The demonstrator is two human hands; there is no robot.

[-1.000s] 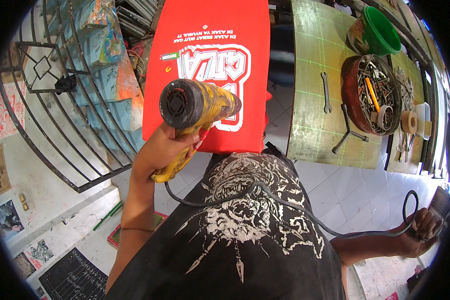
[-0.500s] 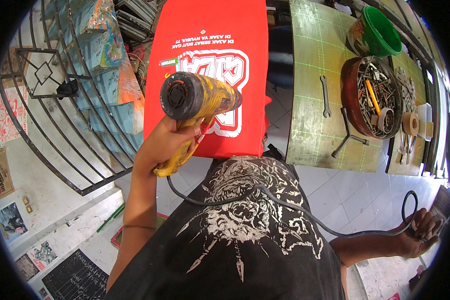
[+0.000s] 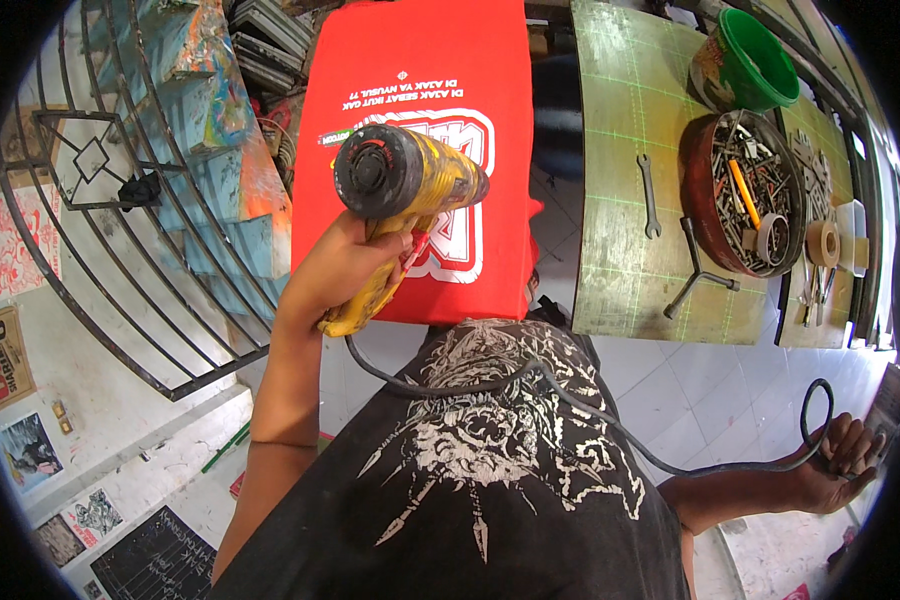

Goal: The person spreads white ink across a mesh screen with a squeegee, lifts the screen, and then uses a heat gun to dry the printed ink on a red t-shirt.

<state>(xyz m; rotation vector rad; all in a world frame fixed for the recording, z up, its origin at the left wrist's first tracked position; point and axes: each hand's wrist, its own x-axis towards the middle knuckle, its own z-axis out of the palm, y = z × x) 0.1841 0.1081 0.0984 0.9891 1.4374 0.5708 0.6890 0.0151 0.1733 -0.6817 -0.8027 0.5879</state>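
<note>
A yellow and black heat gun [image 3: 415,180] is gripped by its handle in my left hand [image 3: 342,262], the fingers wrapped round it. Below it lies red fabric [image 3: 420,45] with a white print, spread over a flat support; the gun's body covers part of that print. From the handle's base a dark power cord [image 3: 625,435] crosses my shirt front and runs to the far right. There it curls in a loop beside my right hand [image 3: 838,465], whose fingers are closed around it.
A cutting mat [image 3: 610,270] on the right bears a wrench [image 3: 649,195], a Y-shaped socket wrench [image 3: 692,265], a round pan [image 3: 698,215] of small metal parts, a tape roll [image 3: 822,243] and a green bucket [image 3: 755,60]. Curved metal bars [image 3: 120,335] stand at the left.
My left hand and the heat gun have shifted slightly to the right and up over the red fabric. The right hand keeps its place with the cord.
</note>
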